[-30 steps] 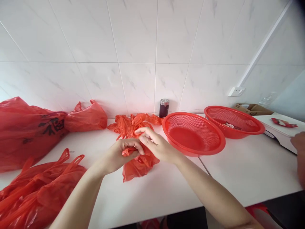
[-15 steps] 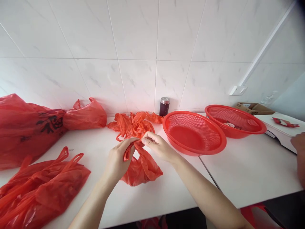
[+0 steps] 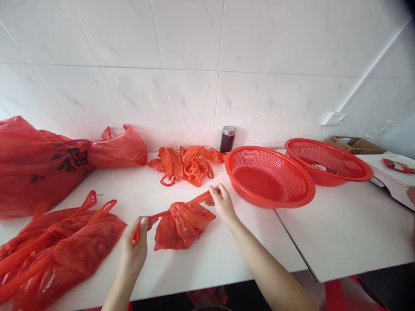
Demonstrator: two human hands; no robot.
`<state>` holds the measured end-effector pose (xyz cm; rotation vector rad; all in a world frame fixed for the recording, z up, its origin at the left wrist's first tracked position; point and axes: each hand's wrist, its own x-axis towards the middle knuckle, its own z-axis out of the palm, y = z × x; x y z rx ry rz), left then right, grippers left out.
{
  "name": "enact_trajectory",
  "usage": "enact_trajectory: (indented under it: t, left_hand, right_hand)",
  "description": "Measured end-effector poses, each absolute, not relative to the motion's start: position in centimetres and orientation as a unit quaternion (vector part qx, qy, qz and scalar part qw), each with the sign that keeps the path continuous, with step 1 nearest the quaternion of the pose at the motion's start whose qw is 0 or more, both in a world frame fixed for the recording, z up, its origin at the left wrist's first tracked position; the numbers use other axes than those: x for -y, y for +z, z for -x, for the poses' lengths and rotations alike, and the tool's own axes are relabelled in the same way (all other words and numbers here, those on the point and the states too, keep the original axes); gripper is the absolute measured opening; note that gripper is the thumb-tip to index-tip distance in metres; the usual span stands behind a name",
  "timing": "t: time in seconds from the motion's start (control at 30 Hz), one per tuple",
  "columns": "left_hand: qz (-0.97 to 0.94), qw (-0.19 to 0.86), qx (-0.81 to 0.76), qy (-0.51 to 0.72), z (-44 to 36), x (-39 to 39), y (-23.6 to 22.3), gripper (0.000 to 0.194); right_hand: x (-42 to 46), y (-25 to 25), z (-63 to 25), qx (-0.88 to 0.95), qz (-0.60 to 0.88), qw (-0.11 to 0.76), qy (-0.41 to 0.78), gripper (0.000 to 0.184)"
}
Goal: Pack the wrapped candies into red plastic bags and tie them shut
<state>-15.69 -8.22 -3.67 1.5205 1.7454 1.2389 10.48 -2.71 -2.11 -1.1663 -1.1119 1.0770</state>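
A small red plastic bag (image 3: 184,225) rests on the white table (image 3: 201,268), its neck drawn together at the top and its two handles pulled apart sideways. My left hand (image 3: 136,244) is closed on the left handle, part of which loops out over the fingers. My right hand (image 3: 222,203) pinches the other handle near the front basket. Both handles look taut. What the bag contains is hidden by the plastic. Behind it lies a heap of crumpled red bags (image 3: 184,166).
Two red perforated baskets (image 3: 269,181) stand to the right, the farther one holding small packets. Beyond are a white scale (image 3: 389,172) with a packet on it, a cardboard box (image 3: 356,147) and a person's hand (image 3: 411,196). Full red bags (image 3: 61,255) occupy the left. A dark tumbler (image 3: 228,139) stands by the wall.
My hands were close together over the bag, working its handles. They have since moved apart, left hand leftward and right hand rightward, stretching the handles and cinching the bag's neck.
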Motion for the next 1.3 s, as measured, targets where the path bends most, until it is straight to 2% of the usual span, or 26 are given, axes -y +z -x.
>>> enact_trajectory:
  t: [0.07, 0.17, 0.27, 0.37, 0.43, 0.53, 0.97, 1.1, 1.2, 1.3]
  left_hand:
    - [-0.541, 0.257, -0.623, 0.503, 14.1, 8.0, -3.3, 0.045]
    - [-0.537, 0.265, -0.625, 0.501, 11.4, 7.5, -2.8, 0.044]
    - [-0.573, 0.252, -0.666, 0.406, 10.0, 6.6, -3.3, 0.04]
    - [-0.649, 0.19, -0.683, 0.276, 10.1, 5.1, -4.1, 0.026]
    - [-0.683, 0.165, -0.676, 0.224, 10.4, 3.9, -4.5, 0.016]
    - [-0.708, 0.157, -0.661, 0.193, 10.7, 2.0, -4.6, 0.011]
    - [-0.718, 0.117, -0.667, 0.162, 10.5, -0.5, -5.7, 0.016]
    - [-0.704, 0.131, -0.673, 0.185, 10.6, -0.4, -6.1, 0.014]
    - [-0.684, 0.159, -0.677, 0.219, 10.8, -0.2, -6.2, 0.022]
    - [-0.673, 0.203, -0.664, 0.257, 11.1, 0.2, -5.6, 0.044]
  right_hand:
    - [3.4, -2.3, -9.0, 0.556, 0.541, 0.521, 0.356, 0.039]
    - [4.1, -2.7, -7.3, 0.675, 0.58, 0.396, 0.228, 0.033]
    - [3.8, -3.9, -7.0, 0.731, 0.595, 0.29, 0.165, 0.02]
    - [2.6, -5.2, -8.1, 0.732, 0.624, 0.246, 0.119, 0.012]
    - [1.7, -5.7, -9.0, 0.729, 0.637, 0.236, 0.088, 0.014]
    - [0.4, -6.2, -10.0, 0.726, 0.646, 0.225, 0.066, 0.014]
    - [-1.1, -7.8, -10.3, 0.715, 0.672, 0.194, 0.01, 0.008]
    - [-0.6, -7.4, -10.7, 0.694, 0.686, 0.218, 0.019, 0.022]
    - [0.5, -6.8, -10.5, 0.69, 0.667, 0.271, 0.079, 0.034]
    - [1.5, -6.5, -9.7, 0.704, 0.629, 0.302, 0.135, 0.038]
